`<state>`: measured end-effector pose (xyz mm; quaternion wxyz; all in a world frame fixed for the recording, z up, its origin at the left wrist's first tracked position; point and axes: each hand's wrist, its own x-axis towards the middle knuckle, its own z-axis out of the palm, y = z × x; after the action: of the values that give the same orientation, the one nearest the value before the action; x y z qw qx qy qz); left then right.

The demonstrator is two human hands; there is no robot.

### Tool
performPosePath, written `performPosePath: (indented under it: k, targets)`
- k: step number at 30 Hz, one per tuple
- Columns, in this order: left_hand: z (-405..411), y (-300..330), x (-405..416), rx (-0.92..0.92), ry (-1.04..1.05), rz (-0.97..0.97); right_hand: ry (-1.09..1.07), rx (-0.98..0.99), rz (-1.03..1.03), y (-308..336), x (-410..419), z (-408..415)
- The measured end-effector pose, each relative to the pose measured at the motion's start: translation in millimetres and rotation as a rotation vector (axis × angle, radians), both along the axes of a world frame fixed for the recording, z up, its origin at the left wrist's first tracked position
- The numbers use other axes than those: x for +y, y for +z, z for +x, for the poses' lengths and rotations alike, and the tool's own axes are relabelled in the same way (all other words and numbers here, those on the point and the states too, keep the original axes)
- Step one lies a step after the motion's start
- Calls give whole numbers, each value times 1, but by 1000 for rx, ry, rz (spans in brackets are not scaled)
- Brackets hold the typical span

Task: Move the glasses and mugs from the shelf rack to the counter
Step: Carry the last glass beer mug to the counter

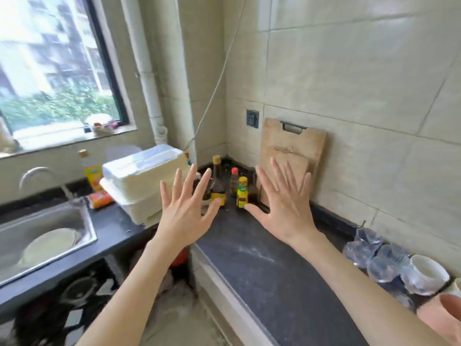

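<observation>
Both my hands are raised over the dark counter (269, 265), palms forward, fingers spread, holding nothing. My left hand (185, 211) is in front of the white foam boxes. My right hand (284, 206) is in front of the cutting board. Several clear glasses (374, 255) stand clustered on the counter at the right, apart from both hands. A white mug (427, 273) stands beside them, and a pink mug (441, 313) is cut off by the right edge. No shelf rack is in view.
Sauce bottles (242, 192) crowd the counter corner. A wooden cutting board (294, 156) leans on the tiled wall. Stacked white foam boxes (142, 181) sit left of the corner, beside a steel sink (45, 233) holding a plate. A window is at the upper left.
</observation>
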<state>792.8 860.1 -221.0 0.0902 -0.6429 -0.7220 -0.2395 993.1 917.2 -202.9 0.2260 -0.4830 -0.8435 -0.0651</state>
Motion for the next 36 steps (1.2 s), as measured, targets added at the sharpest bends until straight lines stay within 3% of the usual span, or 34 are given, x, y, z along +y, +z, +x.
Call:
performPosePath:
  k: [12, 23, 28, 36]
  targets:
    - [-186, -1, -266, -16, 525, 3, 577, 45, 108, -2, -174, -261]
    - [-344, -2, -518, -37, 836, -57, 880, 50, 100, -10, -400, -470]
    - [-409, 0, -575, -49, 939, -47, 987, 47, 91, -3, -453, -549]
    - [-525, -7, -596, -35, 1008, -100, 1047, 87, 94, -12, -473, -683]
